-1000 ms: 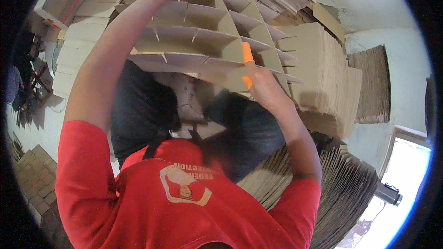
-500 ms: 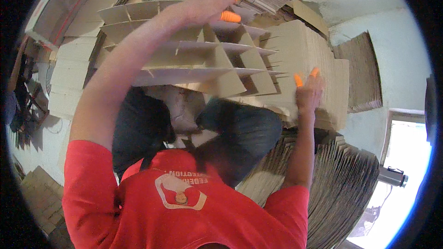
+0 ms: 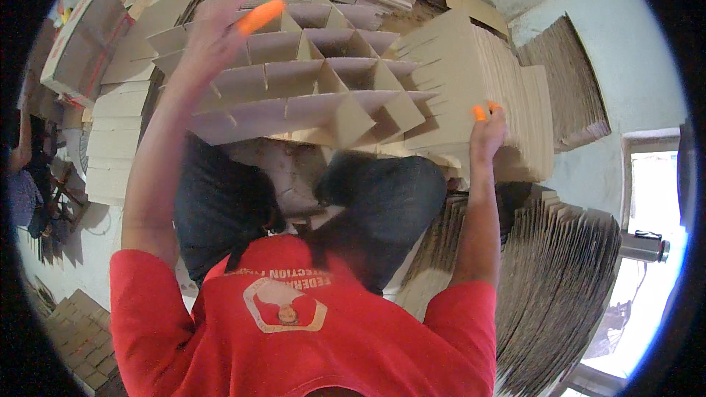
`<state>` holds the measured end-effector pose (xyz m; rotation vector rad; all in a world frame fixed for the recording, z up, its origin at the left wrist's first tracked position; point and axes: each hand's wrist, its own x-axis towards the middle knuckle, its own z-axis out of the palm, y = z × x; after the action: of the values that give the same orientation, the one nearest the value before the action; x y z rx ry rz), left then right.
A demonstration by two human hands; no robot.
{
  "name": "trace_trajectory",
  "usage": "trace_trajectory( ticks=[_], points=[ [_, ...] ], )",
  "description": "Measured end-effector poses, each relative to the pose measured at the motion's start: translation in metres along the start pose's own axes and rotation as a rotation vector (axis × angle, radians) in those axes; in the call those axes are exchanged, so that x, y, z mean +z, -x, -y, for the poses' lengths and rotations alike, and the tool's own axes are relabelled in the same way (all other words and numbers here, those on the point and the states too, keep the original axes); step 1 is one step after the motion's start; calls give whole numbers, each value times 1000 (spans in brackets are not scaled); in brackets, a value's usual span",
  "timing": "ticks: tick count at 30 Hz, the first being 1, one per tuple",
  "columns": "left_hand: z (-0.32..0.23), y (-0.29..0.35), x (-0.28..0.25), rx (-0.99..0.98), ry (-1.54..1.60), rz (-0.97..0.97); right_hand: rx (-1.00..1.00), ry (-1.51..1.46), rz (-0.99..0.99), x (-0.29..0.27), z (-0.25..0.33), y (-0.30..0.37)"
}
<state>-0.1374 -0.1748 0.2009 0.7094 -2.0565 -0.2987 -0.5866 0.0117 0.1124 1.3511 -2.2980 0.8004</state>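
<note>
Grid of interlocked tan cardboard strips (image 3: 254, 116) lies upper centre in my view, cross-pieces (image 3: 401, 106) only toward its right. I've got the left hand (image 3: 215, 33) blurred, fingers spread wide, apparently empty, over the grid's left side; coming down carelessly could crease the slotted edges. The right hand (image 3: 488, 138), fingers narrow, is at the thick stack of slotted tan cardboard sheets (image 3: 450, 59); can't tell if it's gripping. Lifting two clinging sheets would likely jam a slot; dragging one across could knock crossings loose.
</note>
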Motion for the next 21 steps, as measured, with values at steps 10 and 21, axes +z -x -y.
trace_trajectory(
  ticks=[10, 21],
  points=[
    [0, 117, -47, -176, -92, -169, 72, -39, -124, 4, 5, -12],
    [-7, 154, -65, -198, -253, -204, -71, -588, -360, -104, 90, -54]
  ],
)
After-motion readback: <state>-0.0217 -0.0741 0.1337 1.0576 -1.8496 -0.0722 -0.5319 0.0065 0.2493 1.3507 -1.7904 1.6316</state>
